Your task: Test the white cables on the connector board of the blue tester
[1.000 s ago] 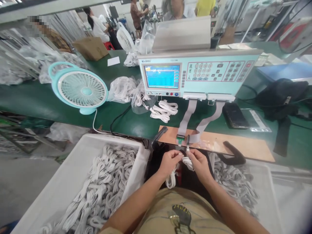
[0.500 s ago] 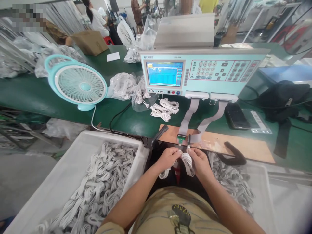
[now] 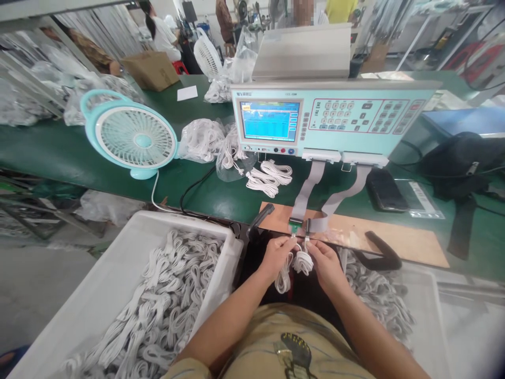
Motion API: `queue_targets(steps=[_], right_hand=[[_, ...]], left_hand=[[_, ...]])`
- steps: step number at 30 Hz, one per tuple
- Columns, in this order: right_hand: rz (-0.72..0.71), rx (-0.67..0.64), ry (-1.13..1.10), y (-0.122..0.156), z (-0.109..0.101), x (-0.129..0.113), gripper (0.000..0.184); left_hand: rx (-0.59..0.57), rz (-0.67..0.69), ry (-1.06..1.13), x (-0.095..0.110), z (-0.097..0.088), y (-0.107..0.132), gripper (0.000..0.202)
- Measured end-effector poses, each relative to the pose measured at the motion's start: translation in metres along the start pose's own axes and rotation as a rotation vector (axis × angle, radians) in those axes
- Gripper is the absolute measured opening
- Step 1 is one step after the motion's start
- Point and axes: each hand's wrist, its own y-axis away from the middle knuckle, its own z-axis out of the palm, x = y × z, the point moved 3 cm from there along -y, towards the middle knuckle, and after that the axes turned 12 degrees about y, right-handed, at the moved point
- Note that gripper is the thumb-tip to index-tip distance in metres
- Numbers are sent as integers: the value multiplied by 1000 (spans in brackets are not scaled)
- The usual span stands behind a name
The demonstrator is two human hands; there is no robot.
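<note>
My left hand (image 3: 278, 253) pinches one end of a white cable at the small green circuit board (image 3: 294, 225), where a grey ribbon cable (image 3: 310, 189) ends. My right hand (image 3: 322, 259) is closed on a white cable's plug, held up to the dark connector (image 3: 308, 227) of the second ribbon cable (image 3: 338, 196). Between the hands hangs a coiled white cable (image 3: 303, 262); another coil (image 3: 283, 276) dangles under my left hand. Whether the plugs are fully seated cannot be made out. Both ribbon cables run down from the light blue tester (image 3: 347, 113) with a lit screen (image 3: 269, 121).
At left stands a white bin (image 3: 136, 231) full of coiled cables; another bin (image 3: 428, 295) is at right. A blue fan (image 3: 144, 139), bundled cables (image 3: 268, 178), a phone (image 3: 386, 190) and a wooden board (image 3: 418, 241) with black clamps (image 3: 381, 251) are on the green table. People work behind.
My left hand has moved up to the circuit board with a cable end. The coil under it now hangs closer to the middle one. The screen display differs slightly, and the view has shifted a little.
</note>
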Motion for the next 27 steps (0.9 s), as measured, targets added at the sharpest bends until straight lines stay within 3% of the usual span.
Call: queue_targets(steps=[6,20,27], right_hand=[[-19,-13,20,1,1,0,27],[-39,11,-18,-3,0,7,28],[-165,50,50,-3,9,3,22]], left_hand=[[26,80,-99,-2,-2,0,40],[-12,175,-92,1,11,-5,31],[42,231,-184,5,10,-5,27]])
